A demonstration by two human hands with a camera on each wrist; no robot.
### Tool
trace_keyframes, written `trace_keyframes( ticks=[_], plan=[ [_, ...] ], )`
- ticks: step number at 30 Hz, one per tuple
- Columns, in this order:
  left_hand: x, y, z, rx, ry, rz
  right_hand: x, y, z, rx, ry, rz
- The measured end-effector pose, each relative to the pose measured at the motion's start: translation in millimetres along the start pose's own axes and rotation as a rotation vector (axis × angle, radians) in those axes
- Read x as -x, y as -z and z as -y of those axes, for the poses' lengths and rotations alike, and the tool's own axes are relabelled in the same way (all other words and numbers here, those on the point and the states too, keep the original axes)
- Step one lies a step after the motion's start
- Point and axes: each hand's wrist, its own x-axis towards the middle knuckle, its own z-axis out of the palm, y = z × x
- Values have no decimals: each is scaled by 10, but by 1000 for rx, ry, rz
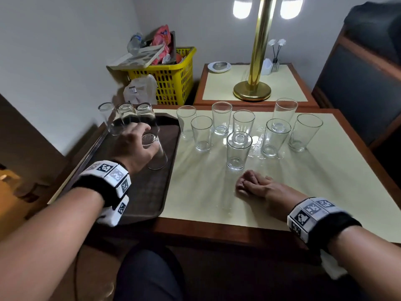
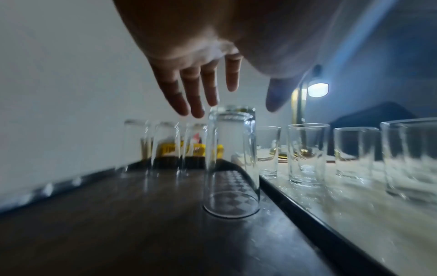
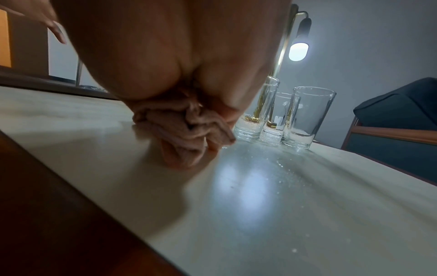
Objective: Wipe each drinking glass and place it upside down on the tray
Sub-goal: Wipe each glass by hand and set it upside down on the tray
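**Left hand above an inverted glass on the tray; right hand bunching the cloth**

The left hand (image 2: 201, 74) hangs over the brown tray (image 1: 149, 198), fingers (image 2: 189, 93) extended and spread, thumb apart. The fingertips sit just above the base of an inverted drinking glass (image 2: 230, 162); the wrist view shows no finger wrapped around it, and contact cannot be confirmed. This glass stands rim-down on the tray, near the tray's right edge. Three more inverted glasses (image 1: 125, 116) stand in a row at the tray's far end.

The right hand (image 1: 256, 184) rests on the cream tabletop (image 1: 325, 181), fingers curled around a bunched pinkish cloth (image 3: 187, 128), which touches the table surface.

Eight upright glasses (image 1: 238, 149) stand on the tabletop, to the right of the tray and beyond the right hand. Water droplets and wet patches lie around their bases.

A brass lamp (image 1: 252, 90) stands on the adjacent side table. A yellow basket (image 1: 173, 83) sits behind the tray.
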Motion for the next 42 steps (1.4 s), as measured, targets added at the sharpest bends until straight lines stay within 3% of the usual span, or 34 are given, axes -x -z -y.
trace_keyframes(
  ticks=[4,18,29,31,33,35,37,39,42],
  plan=[
    [24,70,-123,-277,-63,207,-60,-75,-45,-47,-6,-52],
    [-870,-511,-184,-300,83,334,-161,-156,-172,-108,-71,19],
    [-1102,-697,-227,-188,149,351,-72,60,-28,-116,-98,64],
    [-1083,-698,-273,-169,159,309,-58,76,-12,-129,-108,75],
    [-988,-652,-408,-124,103,130,-52,84,2,-136,-110,81],
    [-797,-593,-657,43,41,-98,-64,84,3,-133,-114,81],
    [-557,-546,-960,287,39,-157,-87,75,-12,-145,-123,74],
    [-316,-590,-1225,467,84,49,-99,79,-24,-154,-121,27],
    [-50,-758,-1524,442,89,466,-96,113,-38,-151,-108,-49]
  ],
)
